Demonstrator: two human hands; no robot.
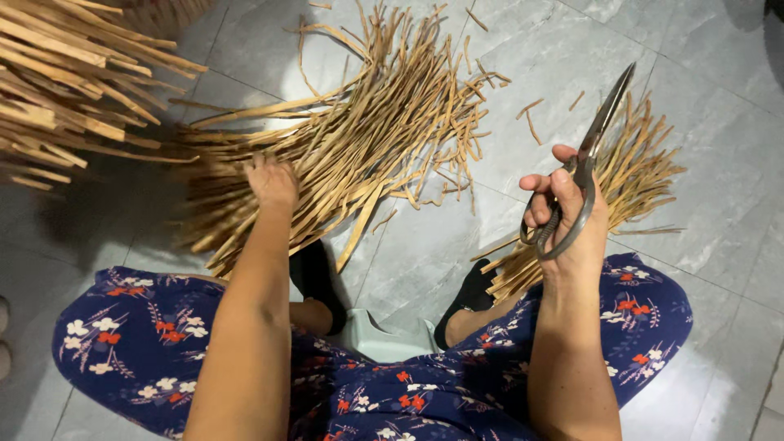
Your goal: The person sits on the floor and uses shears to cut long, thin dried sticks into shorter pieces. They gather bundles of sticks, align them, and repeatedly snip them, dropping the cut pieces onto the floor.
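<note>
Left hand is down in the big pile of bamboo strips, fingers buried among them and pressing on the strips; whether they close around any one strip cannot be told. Right hand is raised over the right knee, clenched through the loop handles of long metal shears, blades shut and pointing up and away. A smaller bundle of strips lies fanned on the grey tiled floor just behind those shears. Thicker bamboo slats sit at far left.
</note>
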